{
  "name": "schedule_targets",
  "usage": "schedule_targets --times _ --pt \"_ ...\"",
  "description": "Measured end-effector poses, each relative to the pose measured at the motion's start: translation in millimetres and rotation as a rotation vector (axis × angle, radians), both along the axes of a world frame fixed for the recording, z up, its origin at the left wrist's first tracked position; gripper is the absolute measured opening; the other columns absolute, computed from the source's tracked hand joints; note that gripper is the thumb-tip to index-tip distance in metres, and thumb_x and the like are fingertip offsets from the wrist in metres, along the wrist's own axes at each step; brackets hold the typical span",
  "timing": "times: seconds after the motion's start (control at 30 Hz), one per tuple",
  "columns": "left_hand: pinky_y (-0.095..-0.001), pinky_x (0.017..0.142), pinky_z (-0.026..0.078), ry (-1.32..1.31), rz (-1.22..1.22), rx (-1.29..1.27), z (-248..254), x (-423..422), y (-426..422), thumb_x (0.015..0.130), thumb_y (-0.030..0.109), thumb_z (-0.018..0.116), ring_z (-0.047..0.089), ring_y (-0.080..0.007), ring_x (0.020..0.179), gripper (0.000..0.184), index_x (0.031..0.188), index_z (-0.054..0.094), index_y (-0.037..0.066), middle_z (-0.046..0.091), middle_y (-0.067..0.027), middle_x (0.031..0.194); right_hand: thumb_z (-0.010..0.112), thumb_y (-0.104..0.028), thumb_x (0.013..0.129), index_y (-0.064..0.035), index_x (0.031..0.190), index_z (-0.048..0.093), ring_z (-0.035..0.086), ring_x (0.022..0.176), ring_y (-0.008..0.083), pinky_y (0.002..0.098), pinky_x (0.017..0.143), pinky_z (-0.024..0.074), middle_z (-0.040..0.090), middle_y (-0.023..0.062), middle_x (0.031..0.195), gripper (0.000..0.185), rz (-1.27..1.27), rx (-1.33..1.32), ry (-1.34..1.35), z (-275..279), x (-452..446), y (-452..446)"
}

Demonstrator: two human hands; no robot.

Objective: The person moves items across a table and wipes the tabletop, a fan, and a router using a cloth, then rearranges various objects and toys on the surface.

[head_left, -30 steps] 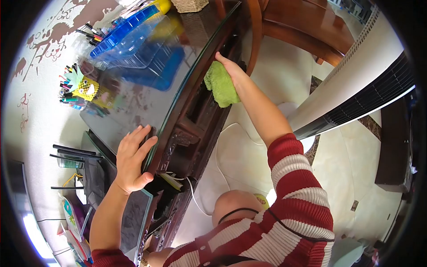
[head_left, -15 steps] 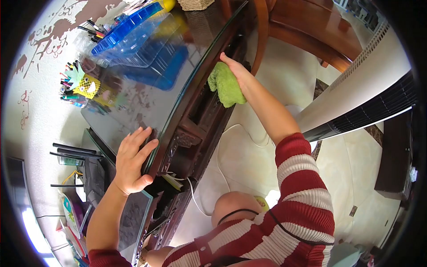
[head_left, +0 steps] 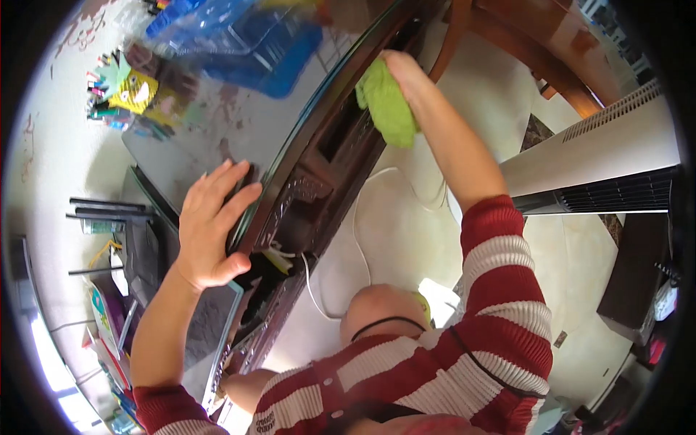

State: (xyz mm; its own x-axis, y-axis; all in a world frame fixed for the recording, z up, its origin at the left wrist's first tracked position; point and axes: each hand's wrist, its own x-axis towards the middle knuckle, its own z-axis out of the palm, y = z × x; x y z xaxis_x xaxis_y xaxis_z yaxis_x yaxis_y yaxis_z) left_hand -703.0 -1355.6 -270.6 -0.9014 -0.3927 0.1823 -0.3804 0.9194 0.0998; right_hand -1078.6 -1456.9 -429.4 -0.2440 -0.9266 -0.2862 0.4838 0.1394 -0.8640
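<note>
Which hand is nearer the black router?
Left: the left hand rests on the glass tabletop, near the router; the right hand holds the green cloth farther along the wooden front.

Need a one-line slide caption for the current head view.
Right hand holds a green cloth at the desk's dark front; left hand rests by the glass top's edge.

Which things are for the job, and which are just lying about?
For the job, it seems:
- green cloth, in the right hand
- desk, with the left hand at its edge

Just lying about:
- blue box
- pen cup
- white cable
</note>
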Motion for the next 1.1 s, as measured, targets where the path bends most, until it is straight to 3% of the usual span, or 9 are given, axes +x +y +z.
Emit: schedule_targets --times 0.3,0.6,0.73,0.77,0.8,0.83,0.93,1.07,1.1 --pt "-0.0497 0.098 0.033 0.022 -0.024 -0.016 -5.3 7.8 -7.2 0.082 0.075 0.025 0.045 -0.0381 0.122 0.082 0.121 0.056 0.01 0.048 -0.0154 0.133 0.047 -0.019 0.091 -0.0012 0.091 0.063 0.063 0.066 0.0254 0.0399 0.057 0.053 0.065 0.0128 0.079 0.024 0.03 -0.091 -0.172 -8.9 7.0 -5.3" --pt "-0.0501 0.097 0.035 -0.007 -0.027 -0.033 -6.0 7.4 -11.1 0.081 0.076 0.027 0.045 -0.0384 0.122 0.082 0.121 0.057 0.01 0.049 -0.0153 0.132 0.049 -0.02 0.092 -0.0017 0.093 0.062 0.064 0.068 0.0237 0.0385 0.06 0.0537 0.065 0.0106 0.079 0.023 -0.027 -0.076 -0.103 -13.9 1.6 0.0" --pt "-0.0503 0.096 0.035 0.029 -0.027 -0.054 -7.8 5.9 -8.7 0.082 0.073 0.028 0.045 -0.039 0.121 0.079 0.121 0.056 0.01 0.049 -0.0157 0.131 0.048 -0.027 0.095 -0.0023 0.096 0.062 0.063 0.071 0.0197 0.0345 0.062 0.0518 0.064 0.0072 0.083 0.028 -0.304 -0.29 0.242 -45.6 20.2 15.7" --pt "-0.0502 0.096 0.036 0.052 -0.033 -0.064 -9.7 5.4 -7.5 0.083 0.071 0.03 0.045 -0.0389 0.121 0.078 0.122 0.055 0.009 0.049 -0.0157 0.131 0.053 -0.03 0.092 -0.0001 0.098 0.062 0.062 0.082 0.0231 0.036 0.074 0.0498 0.063 0.0114 0.089 0.032 -0.447 -0.374 0.452 -61.7 48.0 21.3" --pt "-0.0496 0.095 0.036 0.051 -0.036 -0.083 -10.3 5.3 -7.5 0.083 0.071 0.031 0.045 -0.0388 0.121 0.077 0.122 0.055 0.009 0.049 -0.0156 0.132 0.06 -0.029 0.086 0.0014 0.105 0.06 0.056 0.099 0.0291 0.0384 0.09 0.043 0.059 0.0176 0.103 0.036 -0.634 -0.432 0.985 -64.1 78.0 33.8" --pt "-0.049 0.095 0.036 0.05 -0.039 -0.097 -10.6 5.8 -6.5 0.083 0.07 0.031 0.045 -0.0387 0.121 0.077 0.122 0.054 0.009 0.048 -0.0155 0.132 0.064 -0.027 0.08 0.0019 0.115 0.056 0.047 0.111 0.0358 0.0417 0.098 0.0355 0.052 0.0219 0.115 0.046 -0.684 -0.551 0.998 -73.5 102.9 43.3" --pt "-0.0459 0.096 0.036 0.079 -0.061 -0.088 -10.6 4.3 -1.4 0.086 0.066 0.033 0.045 -0.0385 0.12 0.073 0.124 0.053 0.007 0.047 -0.0158 0.133 0.062 -0.022 0.08 0.0039 0.126 0.047 0.041 0.116 0.0397 0.0447 0.101 0.0324 0.045 0.0245 0.123 0.054 -0.636 -0.534 1.028 -92.0 168.4 90.9" --pt "-0.0448 0.104 0.028 0.029 -0.028 -0.046 -4.8 3.0 2.8 0.086 0.068 0.025 0.039 -0.0388 0.127 0.083 0.126 0.05 0.0 0.041 -0.0202 0.138 0.055 -0.017 0.085 0.0049 0.125 0.046 0.043 0.114 0.0397 0.0434 0.1 0.0339 0.045 0.0253 0.124 0.047 -0.572 -0.503 0.983 -112.3 171.6 115.2" --pt "-0.045 0.105 0.028 0.019 -0.024 -0.036 -4.9 4.5 6.4 0.086 0.068 0.025 0.038 -0.0389 0.127 0.083 0.126 0.05 0.0 0.041 -0.0203 0.138 0.051 -0.015 0.09 0.004 0.123 0.047 0.052 0.105 0.0324 0.0389 0.094 0.0411 0.053 0.0207 0.116 0.039 -0.61 -0.5 1.046 -109.2 165.1 115.8"
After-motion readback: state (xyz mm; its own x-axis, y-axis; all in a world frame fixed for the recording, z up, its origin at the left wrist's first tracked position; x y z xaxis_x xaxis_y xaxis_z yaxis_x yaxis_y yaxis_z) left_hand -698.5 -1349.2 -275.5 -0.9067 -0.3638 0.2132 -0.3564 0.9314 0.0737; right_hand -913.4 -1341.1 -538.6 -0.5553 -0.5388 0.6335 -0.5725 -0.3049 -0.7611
